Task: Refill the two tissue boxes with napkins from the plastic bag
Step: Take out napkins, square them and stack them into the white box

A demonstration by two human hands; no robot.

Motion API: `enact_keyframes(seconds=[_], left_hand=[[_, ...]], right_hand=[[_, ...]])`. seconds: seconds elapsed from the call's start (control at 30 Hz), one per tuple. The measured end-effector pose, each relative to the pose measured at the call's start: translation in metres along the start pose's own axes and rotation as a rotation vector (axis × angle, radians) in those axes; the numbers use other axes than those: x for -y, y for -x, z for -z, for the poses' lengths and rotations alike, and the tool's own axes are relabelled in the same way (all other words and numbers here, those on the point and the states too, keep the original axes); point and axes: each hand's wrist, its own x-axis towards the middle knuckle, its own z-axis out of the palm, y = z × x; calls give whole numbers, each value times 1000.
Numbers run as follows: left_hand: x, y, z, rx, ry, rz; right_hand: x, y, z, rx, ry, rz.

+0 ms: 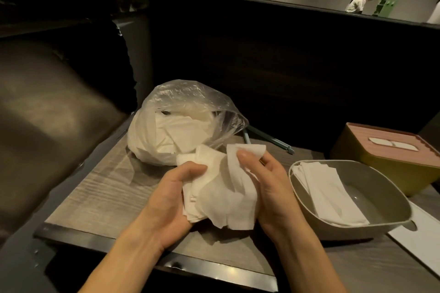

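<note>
White, soft paper napkins (221, 188) sit bunched near the grey wooden table's (100, 197) front edge, left hand (166, 200) and right hand (269, 188) fingers curled around them. Light and easily torn, they're probably best held by the stack's sides. Right: open grey tissue box (390, 223); beyond, clear plastic bag (176, 102) and lidded yellow box (390, 164).

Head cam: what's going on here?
A person holds a bunch of napkins in both hands above the table. The plastic bag behind them is open, with more napkins inside. The grey tissue box on the right lies open, partly filled. The yellow tissue box behind it has its lid on.
</note>
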Motion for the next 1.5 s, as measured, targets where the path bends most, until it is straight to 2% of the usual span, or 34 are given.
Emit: enact_keyframes(seconds=[0.2,0.37,0.53,0.67,0.77,0.83,0.93,1.1,1.2,1.3,1.4,1.5], left_hand=[[-2,4,-8,8,-18,28],[3,4,-4,52,-114,47],[6,6,-3,85,-259,22],[7,7,-6,66,-324,-11],[8,-3,-1,-53,-188,-37],[9,-6,2,-82,-119,-30],[6,-7,3,-77,-63,4],[0,4,-8,6,-35,-18],[4,6,-11,14,-146,-81],[7,3,-8,-69,-262,-157],[6,1,-7,-109,-253,-196],[4,-2,-4,-103,-240,-193]], right_hand=[[0,-7,1,19,-239,85],[7,-9,-7,87,-312,192],[22,-10,-15,36,-307,298],[35,-3,-18,6,-197,367],[42,8,-18,-16,-19,397],[44,16,-18,39,38,351],[41,19,-19,82,55,246],[18,6,-16,27,192,182],[9,0,-12,49,192,166],[3,-1,-7,124,253,209],[-3,-3,0,196,347,310],[-11,-5,5,191,367,356]])
